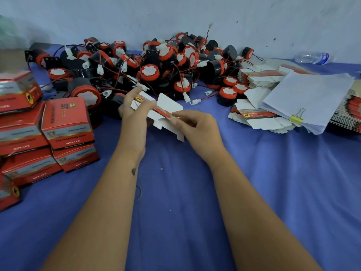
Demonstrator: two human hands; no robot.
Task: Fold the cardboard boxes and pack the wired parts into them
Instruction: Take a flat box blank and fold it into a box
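Both hands at frame centre, sharing one unfolded cardboard box [166,112], white inside showing, red printed strip along its middle, flaps sticking out below and to the upper right. Left hand [134,108] gripping the box's left end, thumb across the printed face, fingers behind. Right hand [195,126] pinching the right part of the red strip between thumb and curled fingers. Box held just above the blue cloth [175,192] covering the surface; whether counter or something else underneath, cannot tell.

Behind the hands, across the upper middle of the frame, a big heap of wired parts [156,61]: black round bodies with red-rimmed white caps, thin red and black wires, small white connectors, lying against the pale wall [175,12].

At left, stacked finished boxes [66,122], red with grey bands, closed, several tiers, reaching down to the lower left edge.

At right, flat unfolded box blanks [254,116] fanned on the cloth, partly under a sheaf of white paper [308,94] clamped by a yellow binder clip [296,118]. More flat blanks at the far right edge, stacked. Upper right, a clear plastic bottle [312,58] lying on its side near the wall. A small dark mark on the left wrist.
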